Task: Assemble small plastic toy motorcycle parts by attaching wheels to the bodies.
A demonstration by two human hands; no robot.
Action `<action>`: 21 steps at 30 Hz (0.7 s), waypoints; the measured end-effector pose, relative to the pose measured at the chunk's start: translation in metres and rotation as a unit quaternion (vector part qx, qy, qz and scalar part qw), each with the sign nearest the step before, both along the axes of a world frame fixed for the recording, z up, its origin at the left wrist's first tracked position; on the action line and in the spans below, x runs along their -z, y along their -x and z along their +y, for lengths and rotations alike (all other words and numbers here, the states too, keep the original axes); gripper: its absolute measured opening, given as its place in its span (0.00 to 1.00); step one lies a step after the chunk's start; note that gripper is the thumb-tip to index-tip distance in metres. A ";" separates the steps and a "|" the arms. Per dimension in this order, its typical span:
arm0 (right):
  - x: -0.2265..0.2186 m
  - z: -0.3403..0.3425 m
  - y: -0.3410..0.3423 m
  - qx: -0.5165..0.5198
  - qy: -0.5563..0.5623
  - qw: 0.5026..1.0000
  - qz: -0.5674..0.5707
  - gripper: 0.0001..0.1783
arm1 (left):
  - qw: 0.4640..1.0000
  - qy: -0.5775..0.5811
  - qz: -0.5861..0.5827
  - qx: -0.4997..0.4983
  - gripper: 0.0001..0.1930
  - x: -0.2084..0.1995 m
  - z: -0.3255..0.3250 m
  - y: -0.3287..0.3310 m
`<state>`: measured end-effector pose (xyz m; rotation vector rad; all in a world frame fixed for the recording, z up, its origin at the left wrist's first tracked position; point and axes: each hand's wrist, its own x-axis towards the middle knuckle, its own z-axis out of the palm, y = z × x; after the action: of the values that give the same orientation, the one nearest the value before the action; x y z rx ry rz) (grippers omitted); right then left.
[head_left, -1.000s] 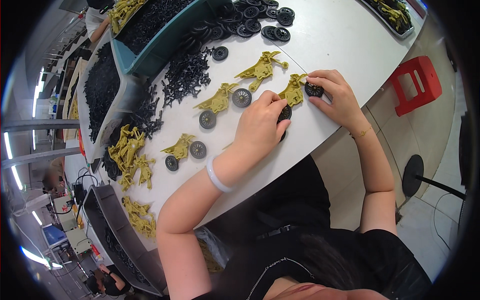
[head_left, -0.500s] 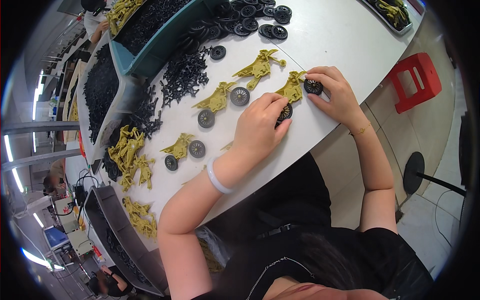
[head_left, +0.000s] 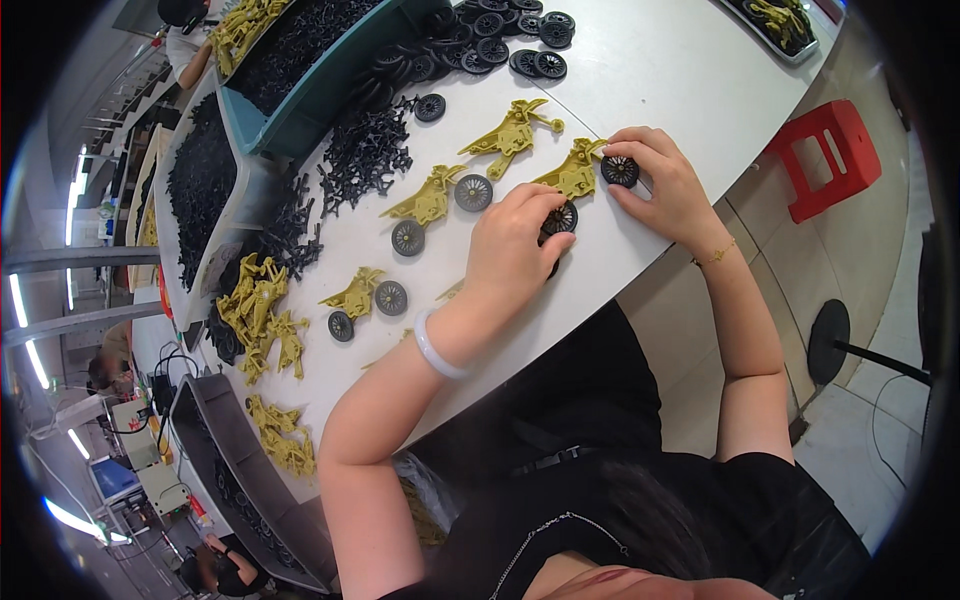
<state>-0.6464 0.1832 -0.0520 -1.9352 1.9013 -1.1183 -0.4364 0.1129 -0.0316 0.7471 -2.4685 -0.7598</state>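
A yellow plastic toy motorcycle body [head_left: 572, 178] lies on the white table between my hands, with a black spoked wheel at each end. My right hand [head_left: 665, 190] has thumb and fingers around the front wheel [head_left: 620, 171]. Around the rear wheel [head_left: 561, 218], the thumb and fingers of my left hand [head_left: 512, 245] are curled. A dark edge shows below my left thumb, too hidden to name. Farther left lie a body [head_left: 425, 200] with two wheels and a smaller-looking one [head_left: 355, 293], also with two wheels. Beyond them rests a body without wheels [head_left: 512, 138].
Loose black wheels [head_left: 490, 50] are piled at the back. Small black parts [head_left: 365, 155] lie beside a teal bin [head_left: 300, 105]. Yellow bodies [head_left: 255, 310] are heaped at left, near a grey crate [head_left: 290, 540]. A red stool [head_left: 830, 160] stands at right.
My left fingers have loosened slightly, and more of the rear wheel shows. A dark edge now appears below the left thumb. My right hand stays at the front wheel.
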 end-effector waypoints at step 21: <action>0.004 0.003 0.003 0.017 0.020 1.000 0.001 0.15 | 0.994 -0.100 -0.020 -0.032 0.17 -0.008 0.002 0.009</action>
<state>-0.6499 0.1858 -0.0565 -1.9315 1.9345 -1.1726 -0.4454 0.1145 -0.0237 0.9182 -2.4141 -0.9880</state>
